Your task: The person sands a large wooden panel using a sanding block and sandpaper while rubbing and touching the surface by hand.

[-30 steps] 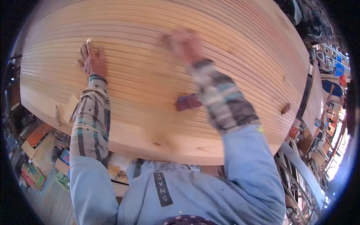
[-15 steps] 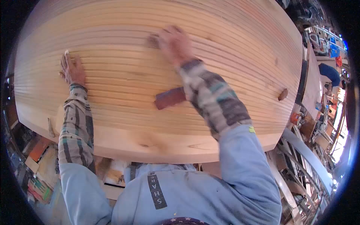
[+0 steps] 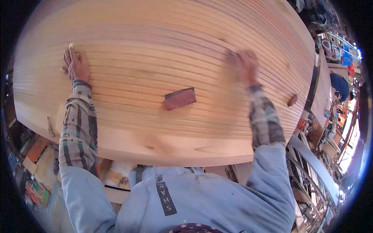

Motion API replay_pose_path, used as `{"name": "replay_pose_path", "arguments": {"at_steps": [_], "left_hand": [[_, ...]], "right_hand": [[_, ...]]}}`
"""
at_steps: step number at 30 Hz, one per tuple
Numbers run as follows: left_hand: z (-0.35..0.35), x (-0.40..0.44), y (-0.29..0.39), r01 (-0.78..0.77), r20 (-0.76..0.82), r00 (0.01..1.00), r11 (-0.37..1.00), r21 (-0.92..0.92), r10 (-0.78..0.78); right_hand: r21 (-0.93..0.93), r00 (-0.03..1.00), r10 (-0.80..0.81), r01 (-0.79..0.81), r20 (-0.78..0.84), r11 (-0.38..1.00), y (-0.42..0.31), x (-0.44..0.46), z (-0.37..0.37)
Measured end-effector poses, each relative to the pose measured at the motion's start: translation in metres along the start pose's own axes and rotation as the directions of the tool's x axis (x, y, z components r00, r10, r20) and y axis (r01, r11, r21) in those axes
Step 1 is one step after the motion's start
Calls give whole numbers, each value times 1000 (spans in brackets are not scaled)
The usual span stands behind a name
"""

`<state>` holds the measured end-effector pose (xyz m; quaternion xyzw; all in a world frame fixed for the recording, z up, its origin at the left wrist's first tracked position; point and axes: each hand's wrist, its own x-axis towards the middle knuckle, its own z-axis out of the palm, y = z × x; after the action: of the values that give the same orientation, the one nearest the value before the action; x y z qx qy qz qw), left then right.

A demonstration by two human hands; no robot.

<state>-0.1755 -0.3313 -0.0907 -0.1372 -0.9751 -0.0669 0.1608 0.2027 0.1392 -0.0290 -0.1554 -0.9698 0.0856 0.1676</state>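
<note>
A wide wooden panel (image 3: 128,149) with long parallel grooves lies in front of me. On its left part my left hand (image 3: 79,66) rests flat, fingers stretched out, with something whitish at one fingertip. My right hand (image 3: 248,66) is on the grooves at the right, smeared by motion. Its fingers are closed on a dark, blurred piece (image 3: 232,59) that looks like sandpaper. Between the hands, nearer to me, lies a folded reddish-brown piece of sandpaper (image 3: 180,99), touched by neither hand.
A small brown piece (image 3: 292,100) lies near the panel's right edge. A thin sliver (image 3: 50,126) is at the front left. Long metal bars (image 3: 316,167) and clutter stand to the right. Another person in dark blue (image 3: 339,87) is farther off at the right.
My right hand has swept to the right along the grooves, so the folded sandpaper shows whole. My left hand stays in nearly the same spot.
</note>
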Motion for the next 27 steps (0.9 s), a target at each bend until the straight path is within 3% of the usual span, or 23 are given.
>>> {"name": "replay_pose_path", "arguments": {"at_steps": [1,2,3,4,6,8,10,11,12,13,16,19,21,24,26,27], "left_hand": [[-2,0,0,-3,2,1000,999,-33,3],[-3,-1,0,3,4,1000,1000,-18,-3],[-3,0,2,13,10,1000,1000,-17,-13],[-5,0,2,22,12,1000,1000,-20,-22],[-7,1,0,11,7,1000,999,-34,-11],[-3,3,0,-6,12,1000,998,-63,7],[2,1,-9,-50,-10,999,994,-101,50],[-3,-2,-8,-33,-14,999,994,-102,32],[-9,-4,1,-6,3,1000,998,-65,6],[-13,-3,8,19,19,1000,999,-29,-19],[-11,-2,14,55,23,998,998,16,-56],[-19,-3,18,61,50,997,998,17,-61],[-21,-4,22,72,53,996,997,-2,-72],[-26,-1,19,68,59,996,997,-21,-67],[-26,-4,22,51,67,997,998,-34,-49],[-22,-3,19,49,48,998,997,-53,-47]], "right_hand": [[85,978,-116,132,-173,988,-43,30,40],[18,989,-150,150,-2,989,-105,65,44],[322,995,-50,21,81,946,-140,85,82],[579,985,51,-137,162,804,-175,105,119],[187,969,-213,235,-129,954,-227,147,111],[272,979,-197,205,-58,940,-208,141,119],[114,959,-253,267,-127,957,-162,108,102],[141,970,-224,209,97,968,-130,84,68],[-42,953,-275,282,131,958,-96,63,34],[13,983,-185,185,1,983,-60,36,25],[-69,998,-63,61,-32,996,4,-8,-14],[102,998,-24,29,-52,994,-49,22,15],[180,995,-74,84,-60,980,-125,72,60],[250,945,-309,277,103,928,-234,154,124],[578,972,-231,212,-41,788,-286,186,195],[388,966,-258,232,16,892,-301,205,181]]}}
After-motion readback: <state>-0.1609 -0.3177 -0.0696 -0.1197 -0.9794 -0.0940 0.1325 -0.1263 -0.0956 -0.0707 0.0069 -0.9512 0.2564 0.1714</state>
